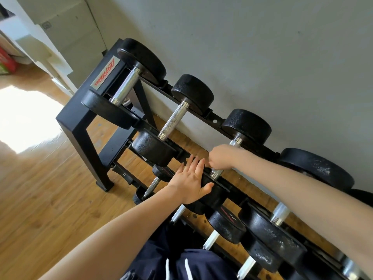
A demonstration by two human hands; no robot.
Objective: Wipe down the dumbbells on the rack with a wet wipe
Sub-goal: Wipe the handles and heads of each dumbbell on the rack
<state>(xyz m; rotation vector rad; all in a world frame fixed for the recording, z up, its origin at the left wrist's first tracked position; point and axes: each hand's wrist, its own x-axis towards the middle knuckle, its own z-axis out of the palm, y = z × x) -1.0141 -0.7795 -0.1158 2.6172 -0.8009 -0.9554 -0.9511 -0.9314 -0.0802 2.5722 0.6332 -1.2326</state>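
At frame centre, my right hand (221, 157) curls around the third dumbbell's handle (216, 173) on the rack (80, 126); my left hand (191, 181) lies spread flat against its near head (214, 194).

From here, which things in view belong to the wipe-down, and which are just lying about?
Job:
black dumbbells with chrome handles
black steel rack
right hand, curled round the third dumbbell's handle; wipe not visible
left hand, flat on that dumbbell's front head

Lying about:
red and green box
white steps

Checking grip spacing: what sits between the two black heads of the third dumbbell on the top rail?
In the head view, its chrome handle, gripped by the right hand.
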